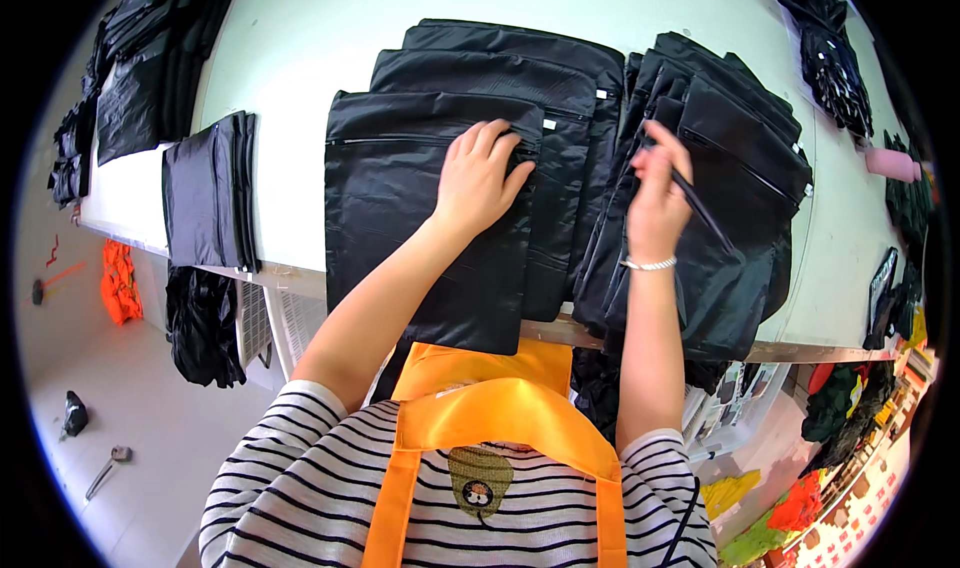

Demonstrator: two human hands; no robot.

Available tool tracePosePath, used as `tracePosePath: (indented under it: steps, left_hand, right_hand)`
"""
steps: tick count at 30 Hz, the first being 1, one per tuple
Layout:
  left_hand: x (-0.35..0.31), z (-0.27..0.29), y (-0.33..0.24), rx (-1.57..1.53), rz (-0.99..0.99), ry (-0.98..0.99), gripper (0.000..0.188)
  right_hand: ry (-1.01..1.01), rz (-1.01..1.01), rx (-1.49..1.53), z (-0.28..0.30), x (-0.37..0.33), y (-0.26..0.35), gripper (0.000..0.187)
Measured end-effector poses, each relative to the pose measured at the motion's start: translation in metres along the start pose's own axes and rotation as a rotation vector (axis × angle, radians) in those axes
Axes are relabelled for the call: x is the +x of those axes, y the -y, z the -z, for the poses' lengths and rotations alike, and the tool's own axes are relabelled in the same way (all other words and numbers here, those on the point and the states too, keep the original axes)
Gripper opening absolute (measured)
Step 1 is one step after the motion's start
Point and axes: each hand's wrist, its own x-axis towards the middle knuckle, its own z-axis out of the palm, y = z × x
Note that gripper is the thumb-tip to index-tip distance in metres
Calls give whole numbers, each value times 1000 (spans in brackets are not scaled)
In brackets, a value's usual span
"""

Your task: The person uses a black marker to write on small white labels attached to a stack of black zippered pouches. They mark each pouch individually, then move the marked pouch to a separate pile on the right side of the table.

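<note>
My left hand (480,178) lies on the front black zippered fabric pouch (420,228), fingers apart, close to the right end of its zipper. A small white tag sticks out by that zipper end. Behind it, more black pouches (500,38) overlap in steps. My right hand (660,193), raised over a second heap of black zippered pouches (735,158), is closed around a slim black pen-like stick (708,213). The stick points down toward the right; its other end is hidden by my fingers, which are slightly blurred.
Folded black pieces (210,193) lie on the white table (285,58) to the left, with taller black stacks (150,58) beyond. Dark bundles (830,58) and a pink thread cone (893,165) are at the right. Below the table edge stand white crates (295,318).
</note>
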Motion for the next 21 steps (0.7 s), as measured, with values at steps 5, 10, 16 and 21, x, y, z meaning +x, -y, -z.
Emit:
tracePosePath:
  steps: [5,10,16,21]
  left_hand:
    - [25,-14,4,-28,-179,-68,35]
    - [21,-16,8,3,-161,-53,33]
    - [23,-14,7,40,-134,-1,34]
    - [24,-15,7,53,-132,-1,34]
  right_hand:
    - [30,-81,128,-65,10,-27,9]
    - [16,-24,-19,-83,8,-56,10]
    - [-61,119,-160,-84,4,-54,17]
    - [-53,146,-177,-88,6,-48,17]
